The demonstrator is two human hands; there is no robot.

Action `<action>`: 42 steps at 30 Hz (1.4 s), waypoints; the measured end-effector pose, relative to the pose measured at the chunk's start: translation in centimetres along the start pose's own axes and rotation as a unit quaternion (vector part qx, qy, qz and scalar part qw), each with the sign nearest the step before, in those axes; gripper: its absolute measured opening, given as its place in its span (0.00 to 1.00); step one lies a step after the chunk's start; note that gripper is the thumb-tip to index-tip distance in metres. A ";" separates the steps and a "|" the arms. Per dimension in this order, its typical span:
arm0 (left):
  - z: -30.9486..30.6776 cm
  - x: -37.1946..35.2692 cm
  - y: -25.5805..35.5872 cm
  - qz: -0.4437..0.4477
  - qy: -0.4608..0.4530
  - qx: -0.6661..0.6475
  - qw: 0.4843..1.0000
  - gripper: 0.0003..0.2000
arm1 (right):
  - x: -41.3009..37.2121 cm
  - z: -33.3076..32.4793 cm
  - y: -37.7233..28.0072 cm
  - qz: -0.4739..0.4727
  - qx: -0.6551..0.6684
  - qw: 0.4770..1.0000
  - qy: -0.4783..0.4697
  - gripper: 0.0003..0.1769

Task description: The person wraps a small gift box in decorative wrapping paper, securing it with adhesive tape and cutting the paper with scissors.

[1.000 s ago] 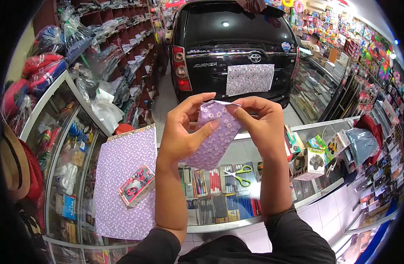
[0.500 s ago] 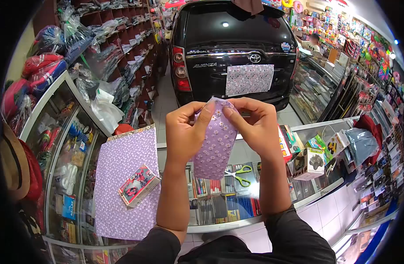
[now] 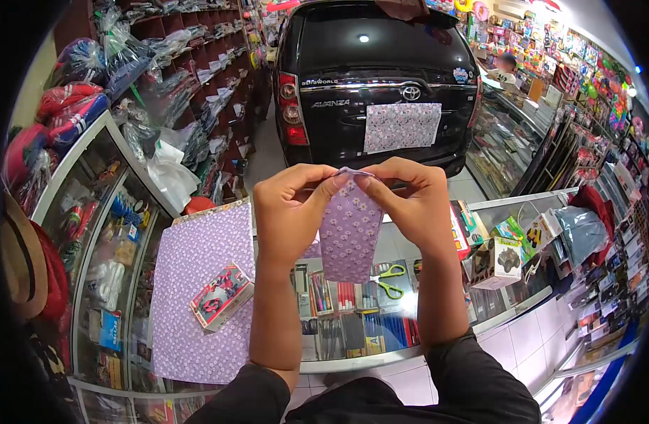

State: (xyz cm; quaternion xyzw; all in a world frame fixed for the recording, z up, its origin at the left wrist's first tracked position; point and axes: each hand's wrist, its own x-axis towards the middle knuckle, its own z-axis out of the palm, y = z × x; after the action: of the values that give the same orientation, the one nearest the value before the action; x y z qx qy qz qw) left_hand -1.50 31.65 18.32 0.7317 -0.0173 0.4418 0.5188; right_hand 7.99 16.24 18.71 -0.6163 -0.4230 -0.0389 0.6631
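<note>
Both hands hold a narrow piece of purple floral wrapping paper by its top edge, above the glass counter. My left hand pinches the top left part between thumb and fingers. My right hand pinches the top right part, its thumb close to the other thumb. The paper hangs down between my forearms, its top edge bent over. Partly behind its lower end lie green-handled scissors on the glass. Left of my left forearm, a small toy box rests on a large sheet of the same paper.
The glass counter shows pens and stationery inside. At the right stand several boxes, one a white game controller box. A black car is parked beyond the counter. Another person is at the far right back.
The hands have drawn slightly apart, the left moving left and down a little. The paper's top edge now folds over more, and its lower end has swung to the right.
</note>
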 end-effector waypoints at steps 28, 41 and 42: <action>0.3 -0.1 1.0 -0.139 -0.104 -0.220 0.960 0.12 | -0.5 0.4 -1.0 -0.015 0.064 0.996 0.064 0.06; 2.2 -0.4 -0.2 -0.110 -0.022 -0.231 0.966 0.09 | 0.3 1.7 0.3 0.005 0.129 0.987 0.100 0.13; 2.2 -0.4 -0.3 -0.104 0.002 -0.249 0.963 0.09 | 0.4 1.8 0.3 0.006 0.169 0.982 0.089 0.16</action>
State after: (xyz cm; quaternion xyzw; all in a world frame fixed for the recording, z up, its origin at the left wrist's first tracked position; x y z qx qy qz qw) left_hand -0.18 29.91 17.66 0.5761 -0.0498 0.3685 0.7279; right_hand 7.49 18.04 18.47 -0.4923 -0.3588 -0.0173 0.7929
